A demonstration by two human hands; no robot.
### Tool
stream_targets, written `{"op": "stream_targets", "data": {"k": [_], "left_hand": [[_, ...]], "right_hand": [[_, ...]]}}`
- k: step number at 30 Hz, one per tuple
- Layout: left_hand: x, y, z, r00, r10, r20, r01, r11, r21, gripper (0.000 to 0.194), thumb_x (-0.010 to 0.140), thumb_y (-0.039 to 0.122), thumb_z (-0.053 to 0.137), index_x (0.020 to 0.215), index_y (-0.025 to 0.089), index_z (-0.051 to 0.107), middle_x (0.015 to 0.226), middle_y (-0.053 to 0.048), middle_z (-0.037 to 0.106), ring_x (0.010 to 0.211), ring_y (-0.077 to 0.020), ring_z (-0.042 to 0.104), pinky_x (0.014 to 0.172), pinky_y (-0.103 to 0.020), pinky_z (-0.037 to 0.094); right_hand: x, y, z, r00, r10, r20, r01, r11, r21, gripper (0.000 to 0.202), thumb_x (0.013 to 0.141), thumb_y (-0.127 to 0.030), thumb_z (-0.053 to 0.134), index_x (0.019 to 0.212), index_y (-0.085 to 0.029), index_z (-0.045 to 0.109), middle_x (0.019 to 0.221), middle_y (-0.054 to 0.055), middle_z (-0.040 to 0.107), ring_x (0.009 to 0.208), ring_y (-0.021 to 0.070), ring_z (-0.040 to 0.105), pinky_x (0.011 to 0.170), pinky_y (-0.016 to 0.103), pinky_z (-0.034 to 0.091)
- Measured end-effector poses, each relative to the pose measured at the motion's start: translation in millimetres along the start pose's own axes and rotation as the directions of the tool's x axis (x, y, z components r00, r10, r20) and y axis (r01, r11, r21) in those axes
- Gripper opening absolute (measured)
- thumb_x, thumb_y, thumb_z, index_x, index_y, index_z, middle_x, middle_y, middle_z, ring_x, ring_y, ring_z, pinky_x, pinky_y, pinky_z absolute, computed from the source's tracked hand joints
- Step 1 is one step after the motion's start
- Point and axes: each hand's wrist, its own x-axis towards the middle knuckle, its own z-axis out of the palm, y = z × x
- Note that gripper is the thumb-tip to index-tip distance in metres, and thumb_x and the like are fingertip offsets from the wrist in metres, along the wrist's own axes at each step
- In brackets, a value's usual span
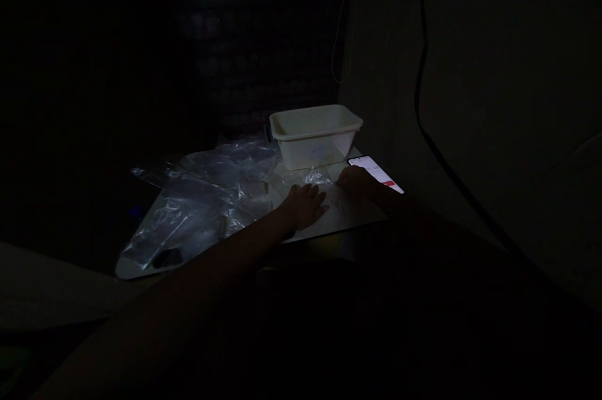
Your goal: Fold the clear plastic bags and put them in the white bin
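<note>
Two hands (308, 205) (356, 184) between tub (314, 135), phone (376, 173), bags (207, 199).

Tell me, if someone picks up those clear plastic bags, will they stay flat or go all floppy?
The clear plastic bags look thin and crinkled, so they would probably flop and sag. They seem light and could slide easily on the table. The left hand rests flat on one.

White tub (315, 134) stands on the surface (357, 215); lit phone (376, 173) just right of it, cables (423, 99) behind.
</note>
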Motion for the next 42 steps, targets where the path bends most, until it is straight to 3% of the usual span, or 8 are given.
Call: {"op": "stream_targets", "data": {"k": [6, 9, 12, 16, 23, 31, 42], "left_hand": [[0.0, 3.4, -8.2, 1.000, -0.015, -0.014, 0.015, 1.000, 0.006, 0.047, 0.082, 0.043, 0.015, 0.104, 0.016, 0.046, 0.107, -0.011, 0.049, 0.100, -0.0244, 0.042, 0.082, -0.043, 0.028], [2.3, 1.5, -8.4, 0.999, -0.025, -0.030, 0.025, 1.000, -0.002, 0.049, 0.082, 0.044, 0.014, 0.102, 0.015, 0.047, 0.103, -0.012, 0.051, 0.098, -0.0237, 0.044, 0.081, -0.041, 0.029], [5.7, -3.9, -4.0, 1.000, 0.008, -0.030, -0.008, 1.000, -0.025, 0.049, 0.082, 0.043, 0.014, 0.115, 0.015, 0.038, 0.120, -0.012, 0.041, 0.111, -0.0234, 0.034, 0.085, -0.039, 0.028], [8.2, -10.6, 1.6, 0.998, -0.003, 0.064, 0.006, 0.999, -0.042, 0.050, 0.083, 0.042, 0.012, 0.122, 0.017, 0.030, 0.131, -0.011, 0.028, 0.119, -0.0230, 0.024, 0.087, -0.041, 0.026], [8.1, -11.4, -0.8, 0.994, -0.019, 0.105, 0.027, 0.997, -0.066, 0.050, 0.083, 0.042, 0.011, 0.123, 0.019, 0.029, 0.131, -0.010, 0.028, 0.119, -0.0238, 0.024, 0.086, -0.043, 0.026], [10.8, -11.8, 2.4, 0.995, -0.002, 0.097, 0.010, 0.996, -0.087, 0.051, 0.082, 0.044, 0.010, 0.122, 0.018, 0.029, 0.129, -0.012, 0.030, 0.117, -0.0251, 0.025, 0.084, -0.044, 0.027], [11.2, -11.5, 0.8, 0.994, -0.010, 0.112, 0.019, 0.997, -0.077, 0.051, 0.082, 0.045, 0.010, 0.122, 0.020, 0.029, 0.129, -0.011, 0.030, 0.116, -0.0243, 0.028, 0.082, -0.043, 0.029]], "right_hand": [[-11.3, -15.1, -2.9, 0.990, 0.033, 0.137, 0.012, 0.948, -0.319, 0.021, 0.068, -0.035, 0.052, 0.074, -0.016, 0.056, 0.089, 0.008, 0.059, 0.080, 0.0183, 0.054, 0.060, 0.025, 0.039], [-12.5, -16.8, -4.3, 0.987, 0.037, 0.159, 0.019, 0.943, -0.333, 0.021, 0.070, -0.034, 0.050, 0.078, -0.015, 0.057, 0.091, 0.008, 0.059, 0.080, 0.0181, 0.053, 0.058, 0.023, 0.038], [-11.2, -16.7, -4.5, 0.983, 0.022, 0.182, 0.041, 0.943, -0.331, 0.021, 0.071, -0.033, 0.050, 0.077, -0.014, 0.058, 0.091, 0.010, 0.059, 0.079, 0.0187, 0.054, 0.057, 0.023, 0.038], [-9.9, -16.8, -4.3, 0.979, 0.013, 0.203, 0.057, 0.941, -0.334, 0.019, 0.074, -0.030, 0.048, 0.075, -0.013, 0.058, 0.086, 0.009, 0.060, 0.076, 0.0172, 0.054, 0.058, 0.023, 0.037], [-9.0, -12.6, -1.0, 0.996, 0.031, 0.088, 0.003, 0.932, -0.363, 0.034, 0.074, -0.044, 0.042, 0.081, -0.015, 0.057, 0.088, 0.011, 0.059, 0.079, 0.0210, 0.055, 0.057, 0.027, 0.038], [-2.0, 3.8, 2.3, 0.989, -0.006, 0.151, 0.065, 0.921, -0.385, 0.033, 0.069, -0.044, 0.049, 0.081, -0.015, 0.058, 0.089, 0.009, 0.060, 0.081, 0.0214, 0.055, 0.062, 0.027, 0.040], [-12.6, -17.1, -5.9, 0.971, 0.044, 0.237, 0.068, 0.893, -0.445, 0.033, 0.073, -0.039, 0.046, 0.089, -0.013, 0.058, 0.094, 0.010, 0.060, 0.082, 0.0199, 0.056, 0.061, 0.025, 0.041]]}}
